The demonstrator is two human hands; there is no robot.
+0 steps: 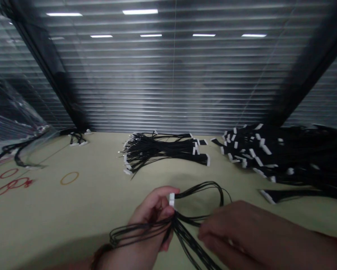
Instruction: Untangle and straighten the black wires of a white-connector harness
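A small white connector (172, 200) is pinched upright between the thumb and fingers of my left hand (144, 232). From it, thin black wires (189, 240) spread out: one bundle arches up to the right, some loop back over my left wrist, and others run down to the lower right. My right hand (241, 228) is closed at the right-hand wires, its fingertips pinched together over them. What lies inside those fingers is partly hidden, and the hand is slightly blurred.
Behind my hands lies a bundle of black wires with white connectors (163, 148). A larger cable pile (283, 153) fills the right side. Red rubber bands (12, 184), a yellow rubber band (69, 178) and a clear plastic bag (13, 112) are at left. Blinds (168, 82) stand behind the table.
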